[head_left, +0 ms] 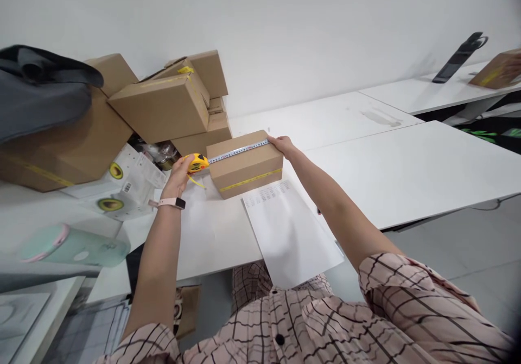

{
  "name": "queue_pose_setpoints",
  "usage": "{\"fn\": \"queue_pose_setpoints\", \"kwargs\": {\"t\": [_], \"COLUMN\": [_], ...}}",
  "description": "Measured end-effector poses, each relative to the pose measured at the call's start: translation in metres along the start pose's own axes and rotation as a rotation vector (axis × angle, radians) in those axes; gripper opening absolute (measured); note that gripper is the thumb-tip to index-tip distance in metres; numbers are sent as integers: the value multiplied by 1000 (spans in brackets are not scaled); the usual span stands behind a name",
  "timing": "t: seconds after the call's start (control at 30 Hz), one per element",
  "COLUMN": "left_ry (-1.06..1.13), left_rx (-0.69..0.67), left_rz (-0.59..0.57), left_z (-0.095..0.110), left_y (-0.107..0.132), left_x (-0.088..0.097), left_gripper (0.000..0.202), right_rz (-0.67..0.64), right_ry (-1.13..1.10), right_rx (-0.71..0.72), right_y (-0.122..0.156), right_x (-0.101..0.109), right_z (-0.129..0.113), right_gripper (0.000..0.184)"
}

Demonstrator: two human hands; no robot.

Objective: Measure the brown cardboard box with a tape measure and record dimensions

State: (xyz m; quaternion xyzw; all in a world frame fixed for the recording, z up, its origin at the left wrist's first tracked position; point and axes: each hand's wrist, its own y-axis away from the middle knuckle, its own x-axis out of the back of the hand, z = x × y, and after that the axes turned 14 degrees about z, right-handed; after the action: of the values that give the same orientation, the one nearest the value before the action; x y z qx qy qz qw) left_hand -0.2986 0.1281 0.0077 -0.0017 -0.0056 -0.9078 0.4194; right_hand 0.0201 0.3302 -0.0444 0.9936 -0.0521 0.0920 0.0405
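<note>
Probably light and stiff, the closed brown cardboard box (244,160) with a yellow tape strip (250,180) rests on the white desk (232,239); its opposite ends should offer the surest hold. Beside its left end, the left hand (178,177) grips a yellow-and-black tape measure (198,163), whose white printed blade (240,151) spans the top, its far end held by the right hand (284,145). The left forearm (160,261) points ahead; the right forearm (337,206) slants inward.
</note>
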Motion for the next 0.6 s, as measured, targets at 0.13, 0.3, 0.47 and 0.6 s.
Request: {"fn": "queue_pose_setpoints", "kwargs": {"t": [0.13, 0.3, 0.47, 0.6], "left_ry": [-28, -81, 2, 212], "left_rx": [-42, -45, 285, 370], "left_rz": [43, -359, -779, -651], "left_z": [11, 21, -18, -29], "left_y": [9, 93, 212, 238], "left_x": [4, 23, 5, -29], "left_gripper": [33, 58, 65, 62], "right_rz": [116, 49, -273, -247], "right_ry": [91, -96, -18, 49], "right_rx": [179, 352, 451, 591], "right_y": [-3, 3, 28, 41], "right_x": [1, 21, 30, 14], "right_z": [-7, -38, -59, -55], "right_gripper": [38, 36, 33, 30]}}
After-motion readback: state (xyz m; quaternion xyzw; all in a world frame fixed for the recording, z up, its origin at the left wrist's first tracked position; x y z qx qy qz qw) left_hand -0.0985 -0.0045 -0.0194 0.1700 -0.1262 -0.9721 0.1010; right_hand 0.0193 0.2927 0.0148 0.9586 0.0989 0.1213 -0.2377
